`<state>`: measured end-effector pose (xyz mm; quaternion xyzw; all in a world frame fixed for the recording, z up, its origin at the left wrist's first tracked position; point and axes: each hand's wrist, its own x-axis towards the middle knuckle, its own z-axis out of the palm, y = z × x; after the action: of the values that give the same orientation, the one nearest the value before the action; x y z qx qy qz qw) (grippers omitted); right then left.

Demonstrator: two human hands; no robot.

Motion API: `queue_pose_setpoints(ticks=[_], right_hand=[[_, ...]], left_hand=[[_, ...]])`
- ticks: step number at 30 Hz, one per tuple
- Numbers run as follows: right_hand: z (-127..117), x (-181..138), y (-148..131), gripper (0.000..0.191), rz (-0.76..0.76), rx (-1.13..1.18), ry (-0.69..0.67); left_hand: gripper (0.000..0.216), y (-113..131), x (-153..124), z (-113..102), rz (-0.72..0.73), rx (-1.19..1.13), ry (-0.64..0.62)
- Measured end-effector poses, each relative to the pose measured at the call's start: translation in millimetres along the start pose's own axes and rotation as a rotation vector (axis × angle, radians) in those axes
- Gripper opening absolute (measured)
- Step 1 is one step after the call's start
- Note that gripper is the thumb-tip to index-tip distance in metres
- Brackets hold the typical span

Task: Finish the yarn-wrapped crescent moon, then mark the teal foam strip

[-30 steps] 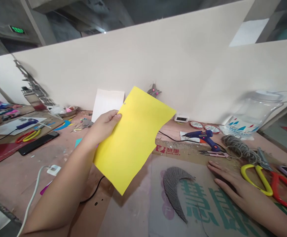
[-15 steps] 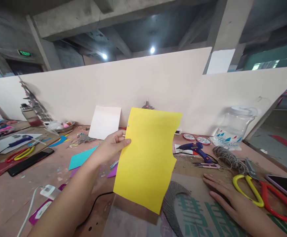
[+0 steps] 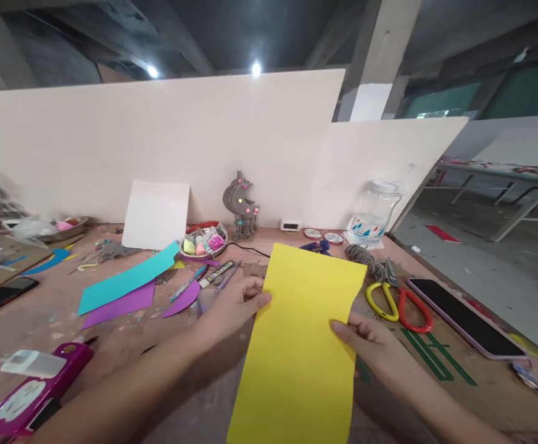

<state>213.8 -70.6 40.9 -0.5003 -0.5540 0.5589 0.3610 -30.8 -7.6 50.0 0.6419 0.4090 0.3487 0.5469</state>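
Note:
A sheet of yellow paper [image 3: 306,345] is held up over the table, its lower edge running out of view. My left hand [image 3: 239,305] pinches its left edge between thumb and fingers. On the opposite edge my right hand [image 3: 364,336] grips the sheet, thumb on the front face and fingers behind. Left of the hands lie a turquoise paper strip [image 3: 130,280], a purple paper piece [image 3: 123,306] and a rounded purple piece [image 3: 183,300]. Scissors [image 3: 398,296] with one yellow and one red handle rest beyond my right hand. The paper hides part of the table behind it.
A phone [image 3: 466,314] lies at right, near a ball of grey cord [image 3: 366,260] and a clear plastic jug [image 3: 373,213]. Toward the back are a bowl of coloured clay [image 3: 203,240], a grey moon ornament [image 3: 241,200] and a white board [image 3: 155,216]. A magenta power strip [image 3: 37,388] sits front left.
My right hand has left the cardboard and taken hold of the paper's right edge. The sheet is lower and nearer, still in my left hand. The view has swung right.

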Motion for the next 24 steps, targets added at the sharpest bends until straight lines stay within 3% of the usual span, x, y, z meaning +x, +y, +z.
queue_pose_setpoints(ticks=[5, 11, 16, 24], right_hand=[[2, 2, 14, 0.047, 0.076, 0.048, -0.094], [1, 3, 17, 0.049, 0.133, 0.033, -0.108], [-2, 7, 22, 0.052, 0.138, -0.004, -0.137], [5, 4, 24, 0.041, 0.027, -0.322, -0.067]], left_hand=[[0.032, -11, 7, -13, -0.048, 0.250, 0.102], [0.027, -20, 9, -12, -0.073, 0.444, -0.036], [0.016, -36, 13, -11, -0.081, 0.484, -0.042], [0.012, -47, 15, -4, -0.099, 0.574, 0.020]])
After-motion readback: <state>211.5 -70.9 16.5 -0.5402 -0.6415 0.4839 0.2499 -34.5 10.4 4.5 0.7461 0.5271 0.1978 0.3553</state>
